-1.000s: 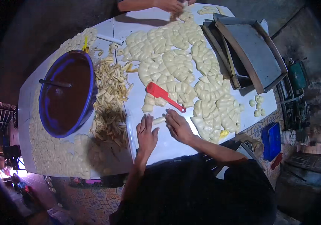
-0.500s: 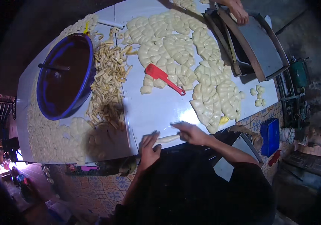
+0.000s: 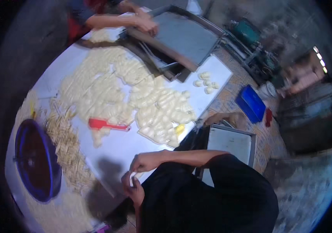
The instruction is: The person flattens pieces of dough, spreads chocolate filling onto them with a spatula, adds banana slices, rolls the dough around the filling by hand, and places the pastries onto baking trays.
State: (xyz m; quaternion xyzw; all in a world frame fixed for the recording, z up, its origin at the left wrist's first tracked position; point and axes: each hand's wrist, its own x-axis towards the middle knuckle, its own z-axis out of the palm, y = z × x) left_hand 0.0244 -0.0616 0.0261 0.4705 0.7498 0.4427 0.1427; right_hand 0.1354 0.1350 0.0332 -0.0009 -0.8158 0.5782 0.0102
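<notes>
At the near edge of the white table (image 3: pixel 117 151), my left hand (image 3: pixel 135 191) and my right hand (image 3: pixel 147 161) are close together, with fingers curled round a small pale piece of dough (image 3: pixel 136 178). Blur and the fingers hide part of it. Ahead of my hands lies a red scraper (image 3: pixel 100 124), its blade touching the dough. Many pale dough pieces (image 3: pixel 96 87) cover the middle of the table, pressed side by side. A heap of yellow-brown strips (image 3: pixel 71 155), like cut banana, lies to the left.
On the left stands a blue basin (image 3: pixel 56 171) of brown liquid. Another person's hands (image 3: pixel 146 24) are at a metal tray (image 3: pixel 189 33) at the back. Small dough balls (image 3: pixel 208 88) sit at the right end. Beside me is another tray (image 3: pixel 230 143); a blue crate (image 3: pixel 251 103) is farther right.
My view has swung to the right. My hands, spread apart along a dough strip before, have come together round the dough. The other person's arms now show more fully.
</notes>
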